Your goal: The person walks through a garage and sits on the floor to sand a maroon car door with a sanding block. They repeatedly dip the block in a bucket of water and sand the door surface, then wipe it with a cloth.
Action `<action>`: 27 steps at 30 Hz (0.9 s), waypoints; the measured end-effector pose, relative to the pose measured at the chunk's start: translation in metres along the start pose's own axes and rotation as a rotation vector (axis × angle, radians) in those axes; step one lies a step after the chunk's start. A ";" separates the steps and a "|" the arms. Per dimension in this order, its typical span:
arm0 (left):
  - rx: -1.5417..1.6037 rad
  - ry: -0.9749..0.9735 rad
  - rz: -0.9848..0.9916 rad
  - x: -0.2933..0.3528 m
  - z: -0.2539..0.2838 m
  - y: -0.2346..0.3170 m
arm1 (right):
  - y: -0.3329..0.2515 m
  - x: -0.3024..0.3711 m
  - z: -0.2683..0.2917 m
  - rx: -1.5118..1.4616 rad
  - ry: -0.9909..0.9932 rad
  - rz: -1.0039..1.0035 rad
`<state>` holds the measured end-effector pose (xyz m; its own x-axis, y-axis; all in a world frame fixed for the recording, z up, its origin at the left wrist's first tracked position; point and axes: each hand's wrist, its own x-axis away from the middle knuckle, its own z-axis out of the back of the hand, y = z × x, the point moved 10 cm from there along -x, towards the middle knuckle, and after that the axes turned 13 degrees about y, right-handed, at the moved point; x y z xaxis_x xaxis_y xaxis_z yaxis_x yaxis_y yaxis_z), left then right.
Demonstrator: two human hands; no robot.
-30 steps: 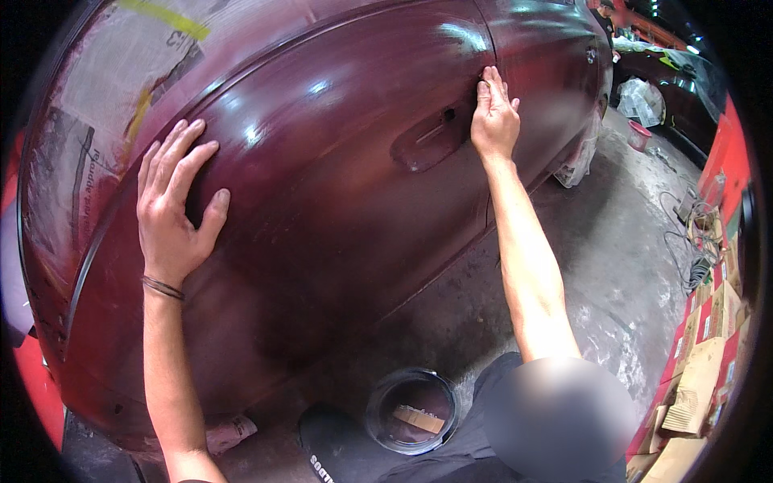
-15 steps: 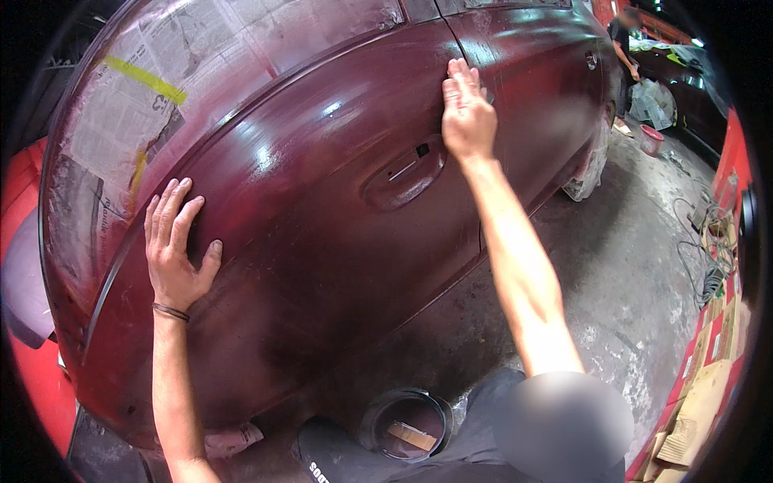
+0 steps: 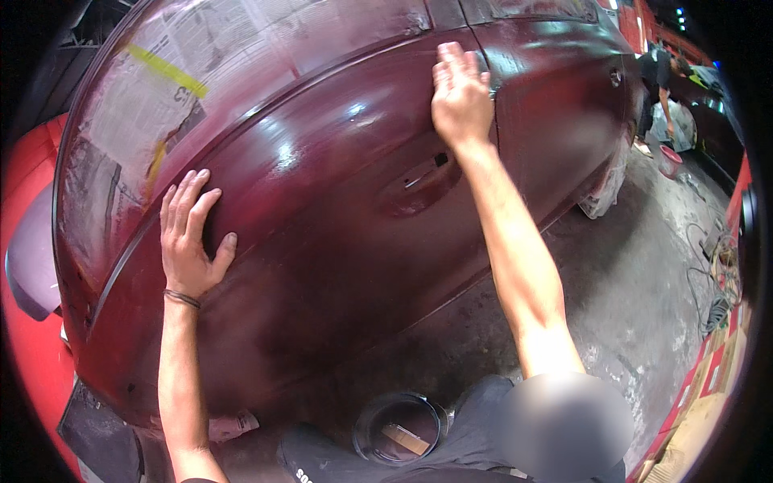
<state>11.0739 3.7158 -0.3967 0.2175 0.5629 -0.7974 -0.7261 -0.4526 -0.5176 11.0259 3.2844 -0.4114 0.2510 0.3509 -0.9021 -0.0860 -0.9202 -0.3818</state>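
Observation:
A dark maroon car door (image 3: 322, 266) with a matte, partly wet-looking surface fills the middle. My left hand (image 3: 192, 245) rests on it at the left, fingers spread and thumb out, below the window edge. A dark band circles that wrist. My right hand (image 3: 463, 101) lies on the upper door beside the vertical door seam, fingers stretched out and slightly blurred. Whether anything thin is under its palm is hidden. Below and left of it is the door handle recess (image 3: 419, 193), with a slot and a small square hole.
Newspaper (image 3: 133, 121) with yellow tape masks the window. Between my legs stands a black bucket (image 3: 440, 419) of dark liquid holding a brown flat piece (image 3: 404, 439). Another person (image 3: 656, 88) bends at the far right near a red bucket (image 3: 670, 163). Cables (image 3: 717, 302) and cardboard (image 3: 708, 386) line the right.
My right hand has slid left and up across the door, away from the seam and handle recess. My left hand stays about where it was on the door. The whole view has shifted slightly.

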 end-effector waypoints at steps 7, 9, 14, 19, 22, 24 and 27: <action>-0.020 -0.008 0.019 0.001 0.017 -0.006 | 0.003 -0.028 0.002 -0.071 -0.032 0.198; -0.005 0.021 0.023 0.000 0.017 -0.009 | 0.048 -0.054 -0.017 -0.085 -0.037 0.012; 0.065 0.042 0.028 0.008 0.012 -0.016 | -0.177 0.063 0.008 -0.018 0.099 0.307; 0.128 0.038 0.113 0.047 0.040 -0.051 | -0.303 0.143 0.027 -0.426 -0.254 0.473; -0.012 0.016 0.118 0.092 0.092 -0.097 | -0.209 0.082 0.027 -0.153 -0.132 0.563; -0.152 0.071 0.180 0.136 0.137 -0.135 | -0.109 0.033 0.015 -0.214 -0.113 0.182; -0.145 0.206 0.236 0.148 0.123 -0.132 | -0.036 0.004 -0.002 -0.125 -0.072 -0.016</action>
<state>11.1216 3.9446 -0.4083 0.1928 0.2864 -0.9385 -0.6753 -0.6552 -0.3387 11.0318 3.3188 -0.4011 0.1807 0.3729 -0.9101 0.0396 -0.9273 -0.3721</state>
